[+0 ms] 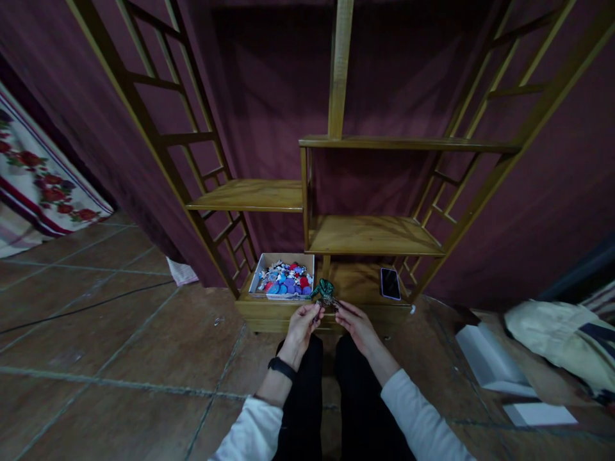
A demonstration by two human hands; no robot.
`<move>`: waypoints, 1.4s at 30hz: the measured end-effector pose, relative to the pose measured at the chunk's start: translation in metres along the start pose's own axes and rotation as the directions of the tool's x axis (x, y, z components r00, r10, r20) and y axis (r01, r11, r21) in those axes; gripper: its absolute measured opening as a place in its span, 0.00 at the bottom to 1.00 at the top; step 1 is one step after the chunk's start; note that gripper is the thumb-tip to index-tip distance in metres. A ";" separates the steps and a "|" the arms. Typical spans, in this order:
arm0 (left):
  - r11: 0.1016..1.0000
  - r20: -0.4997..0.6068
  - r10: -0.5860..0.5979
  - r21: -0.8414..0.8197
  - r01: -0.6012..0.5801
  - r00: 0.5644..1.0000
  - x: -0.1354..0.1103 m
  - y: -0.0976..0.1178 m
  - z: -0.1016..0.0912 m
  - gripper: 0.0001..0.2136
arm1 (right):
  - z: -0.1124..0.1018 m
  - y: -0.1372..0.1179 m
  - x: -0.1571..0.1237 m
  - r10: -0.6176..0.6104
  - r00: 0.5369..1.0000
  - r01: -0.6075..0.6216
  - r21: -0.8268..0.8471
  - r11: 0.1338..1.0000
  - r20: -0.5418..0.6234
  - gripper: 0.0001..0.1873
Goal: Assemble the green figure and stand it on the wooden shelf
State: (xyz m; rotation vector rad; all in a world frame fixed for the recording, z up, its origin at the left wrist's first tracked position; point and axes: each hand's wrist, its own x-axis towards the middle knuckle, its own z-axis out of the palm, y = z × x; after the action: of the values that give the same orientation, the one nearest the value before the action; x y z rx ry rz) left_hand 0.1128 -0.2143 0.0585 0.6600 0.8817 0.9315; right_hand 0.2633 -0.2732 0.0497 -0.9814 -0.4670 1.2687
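Observation:
My left hand (pixel 303 323) and my right hand (pixel 354 323) meet in front of the lowest shelf. Both have their fingers pinched on a small dark item (pixel 327 301), too small to name. Shiny green fabric (pixel 323 287), bunched like a ribbon or scrunchie, sits at its far side, and I cannot tell whether it is attached. Just beyond my left hand a shallow cardboard box (pixel 258 269) stands on the lowest shelf, filled with many small red, blue, purple and white pieces (pixel 288 282).
A wooden shelf unit (pixel 375 234) rises ahead, its boards overhanging the low shelf. A phone (pixel 390 283) lies at the low shelf's right. On the floor at right are a white box (pixel 490 358) and a pale bag (pixel 552 333). A cable (pixel 91 307) crosses the left floor.

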 end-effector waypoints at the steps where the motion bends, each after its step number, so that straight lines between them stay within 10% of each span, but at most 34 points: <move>1: 1.000 -0.006 -0.003 0.002 0.003 1.000 0.000 0.000 0.001 0.13 | -0.001 0.001 0.001 -0.001 1.000 0.001 -0.006 1.000 -0.005 0.20; 42: 0.999 0.157 0.029 -0.044 -0.023 0.987 0.011 -0.028 -0.020 0.15 | -0.030 0.034 0.022 -0.030 0.998 0.021 0.139 0.990 0.060 0.19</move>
State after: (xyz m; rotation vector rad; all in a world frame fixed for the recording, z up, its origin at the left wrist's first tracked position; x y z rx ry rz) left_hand 0.1105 -0.2152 0.0225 0.7000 0.7128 0.9062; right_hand 0.2731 -0.2632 0.0009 -0.8192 -0.4327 1.2937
